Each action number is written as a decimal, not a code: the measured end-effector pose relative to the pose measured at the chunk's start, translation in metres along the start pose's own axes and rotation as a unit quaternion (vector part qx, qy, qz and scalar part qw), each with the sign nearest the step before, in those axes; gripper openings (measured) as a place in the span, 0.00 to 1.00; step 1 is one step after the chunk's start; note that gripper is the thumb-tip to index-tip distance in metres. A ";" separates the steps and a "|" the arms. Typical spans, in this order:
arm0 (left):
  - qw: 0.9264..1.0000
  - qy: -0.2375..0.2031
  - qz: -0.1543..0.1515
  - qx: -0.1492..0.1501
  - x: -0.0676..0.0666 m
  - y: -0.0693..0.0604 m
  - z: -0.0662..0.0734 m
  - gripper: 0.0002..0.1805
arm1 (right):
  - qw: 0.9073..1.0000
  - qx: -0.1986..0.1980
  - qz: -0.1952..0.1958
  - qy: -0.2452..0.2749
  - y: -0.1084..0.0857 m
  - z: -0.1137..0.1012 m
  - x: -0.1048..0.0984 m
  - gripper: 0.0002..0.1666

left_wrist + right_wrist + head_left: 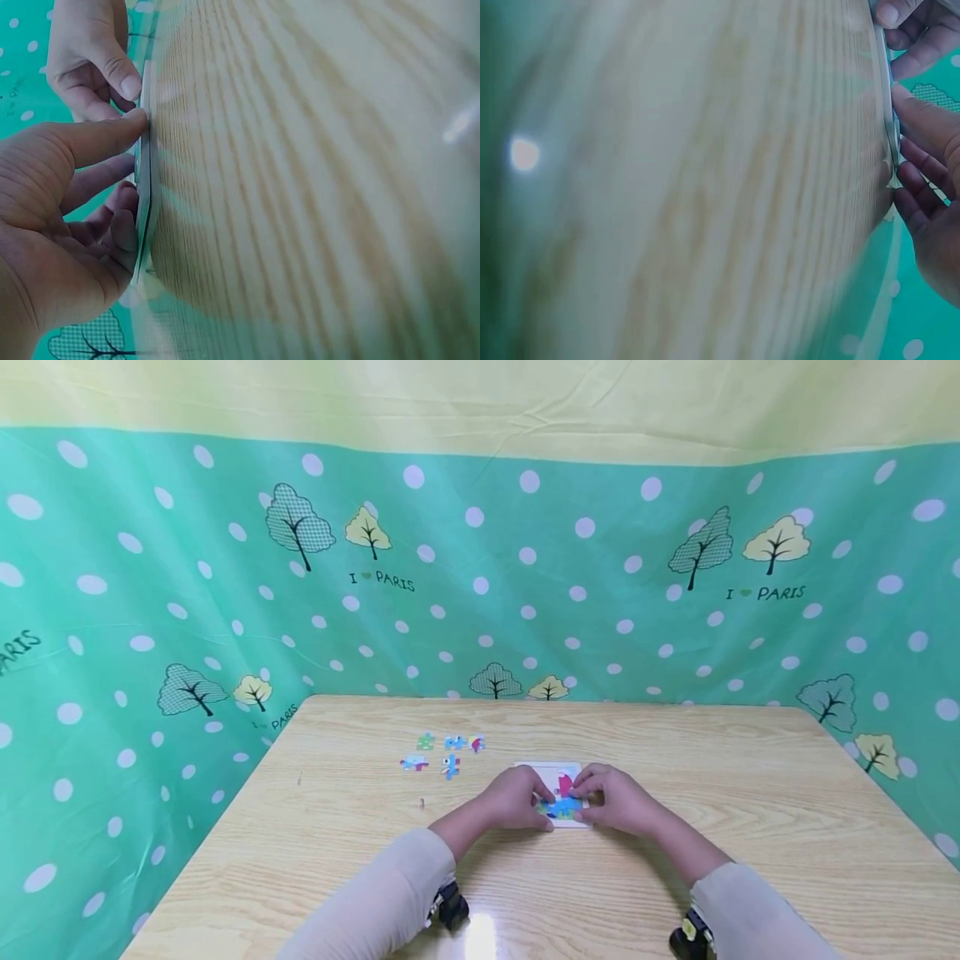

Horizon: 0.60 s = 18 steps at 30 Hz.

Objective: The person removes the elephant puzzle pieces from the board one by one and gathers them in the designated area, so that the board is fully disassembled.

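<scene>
A puzzle board (534,769) with a pale rim lies flat on the table, partly filled with blue, green and red pieces (564,807). My left hand (517,797) holds its left side, thumb at the near edge and fingertips over the pieces. From the right, my right hand (618,800) grips the board, its thumb low and index finger beside a red part of the picture. The left wrist view shows the board edge-on (145,169) against my left hand (67,202). In the right wrist view, my right hand (934,172) touches the board's edge (889,97). Fingers hide some pieces.
Several loose pieces lie left of the board: a green one (426,742), blue ones (454,742) (450,767) and others near them. A tiny dark item (422,803) sits below them on the wooden table (337,860). A patterned green cloth (480,560) hangs behind.
</scene>
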<state>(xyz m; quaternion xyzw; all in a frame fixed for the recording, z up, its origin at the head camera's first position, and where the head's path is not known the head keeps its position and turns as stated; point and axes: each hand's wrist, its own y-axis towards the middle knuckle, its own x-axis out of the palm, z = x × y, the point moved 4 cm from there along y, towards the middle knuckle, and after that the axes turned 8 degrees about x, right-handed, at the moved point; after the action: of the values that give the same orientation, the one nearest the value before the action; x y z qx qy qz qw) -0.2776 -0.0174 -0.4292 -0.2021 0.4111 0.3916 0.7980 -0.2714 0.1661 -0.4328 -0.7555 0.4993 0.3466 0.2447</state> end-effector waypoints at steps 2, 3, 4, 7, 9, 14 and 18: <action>1.000 0.002 0.000 0.000 0.001 0.000 0.000 0.16 | 1.000 -0.001 0.000 0.002 0.000 0.000 0.000 0.12; 1.000 0.004 0.000 0.001 0.001 0.000 0.000 0.16 | 1.000 -0.001 0.000 0.003 0.000 0.000 0.000 0.12; 1.000 0.003 0.000 0.001 0.001 0.001 -0.001 0.16 | 1.000 -0.001 0.000 0.004 0.000 0.000 0.000 0.12; 1.000 -0.002 0.001 -0.003 0.003 0.001 -0.001 0.12 | 1.000 -0.002 -0.001 0.007 0.000 0.000 0.000 0.13; 1.000 -0.006 0.002 -0.003 0.003 0.000 -0.001 0.10 | 1.000 -0.003 -0.002 0.008 0.001 0.000 0.000 0.13; 1.000 -0.015 0.008 0.000 0.002 0.001 0.001 0.12 | 1.000 -0.004 -0.013 0.017 0.001 0.001 -0.001 0.10; 1.000 -0.025 0.006 -0.001 0.001 0.001 0.001 0.17 | 1.000 -0.003 -0.019 0.018 0.002 0.001 -0.001 0.10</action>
<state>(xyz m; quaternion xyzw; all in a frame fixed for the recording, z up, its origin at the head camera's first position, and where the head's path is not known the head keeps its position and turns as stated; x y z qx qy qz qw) -0.2777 -0.0152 -0.4298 -0.1907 0.3922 0.4016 0.8053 -0.2734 0.1665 -0.4329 -0.7715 0.4884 0.3297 0.2399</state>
